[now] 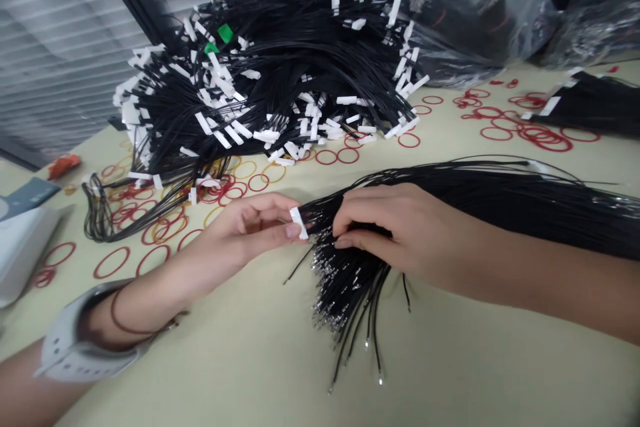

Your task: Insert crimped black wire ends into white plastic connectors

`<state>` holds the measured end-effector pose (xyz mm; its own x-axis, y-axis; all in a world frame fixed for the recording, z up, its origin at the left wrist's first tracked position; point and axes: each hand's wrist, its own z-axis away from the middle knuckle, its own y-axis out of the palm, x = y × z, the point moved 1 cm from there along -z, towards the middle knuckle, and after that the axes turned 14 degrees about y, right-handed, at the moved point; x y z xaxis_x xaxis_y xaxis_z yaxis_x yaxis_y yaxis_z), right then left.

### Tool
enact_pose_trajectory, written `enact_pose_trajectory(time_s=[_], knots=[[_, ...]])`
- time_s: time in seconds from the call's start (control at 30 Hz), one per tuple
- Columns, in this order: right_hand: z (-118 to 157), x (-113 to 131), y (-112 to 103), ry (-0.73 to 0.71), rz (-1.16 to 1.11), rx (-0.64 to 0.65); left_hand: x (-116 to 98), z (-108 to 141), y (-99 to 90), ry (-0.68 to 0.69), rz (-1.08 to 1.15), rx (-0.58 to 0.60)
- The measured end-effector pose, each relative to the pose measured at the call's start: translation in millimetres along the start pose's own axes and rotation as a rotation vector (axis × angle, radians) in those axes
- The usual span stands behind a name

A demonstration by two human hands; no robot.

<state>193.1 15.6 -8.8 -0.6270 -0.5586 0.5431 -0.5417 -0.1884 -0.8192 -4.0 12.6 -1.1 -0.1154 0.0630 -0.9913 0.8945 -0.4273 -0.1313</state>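
Wrist strap (85, 340) on left forearm; left hand (250, 227) pinches white connector (299, 222) in fingertips; right hand (385, 227) curls closed over black wire bundle (500, 207), running rightward beneath it, crimped ends (340, 293) fanning toward camera.

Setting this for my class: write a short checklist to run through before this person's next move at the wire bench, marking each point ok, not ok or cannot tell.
1. Left hand pinches the white plastic connector: ok.
2. Right hand grips the black wire bundle: ok.
3. Crimped metal terminals lie together with no strays: not ok, a few wires splay out below the bundle.
4. A wire is seated in the connector: cannot tell, the fingers hide it.
5. The pile of black wires with white connectors lies apart from both hands: ok.
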Motion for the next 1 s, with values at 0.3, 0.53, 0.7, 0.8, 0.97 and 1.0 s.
enact_pose_trajectory(time_s=[0.3, 0.53, 0.7, 0.8, 0.97, 1.0], knots=[[1.2, 0.4, -2.5, 0.061, -0.072, -0.008, -0.6, -0.7, -1.5, 0.011, -0.064, -0.014], [2.0, -1.2, 6.0, 0.245, -0.26, -0.135, 0.7, 1.2, -2.8, 0.001, -0.063, 0.002], [0.3, -1.8, 7.5, 0.212, -0.267, -0.081, 2.9, -1.2, -4.4, -0.004, -0.027, -0.012], [-0.8, -1.7, 6.6, 0.244, -0.287, -0.098, 3.4, -1.1, -4.5, -0.008, -0.033, -0.016], [0.4, -1.6, 7.1, 0.285, -0.324, -0.157, 2.8, -0.5, -4.0, -0.013, -0.069, -0.001], [0.9, -1.8, 7.7, 0.287, -0.325, -0.164, 2.8, -0.6, -3.8, -0.018, -0.074, -0.002]])
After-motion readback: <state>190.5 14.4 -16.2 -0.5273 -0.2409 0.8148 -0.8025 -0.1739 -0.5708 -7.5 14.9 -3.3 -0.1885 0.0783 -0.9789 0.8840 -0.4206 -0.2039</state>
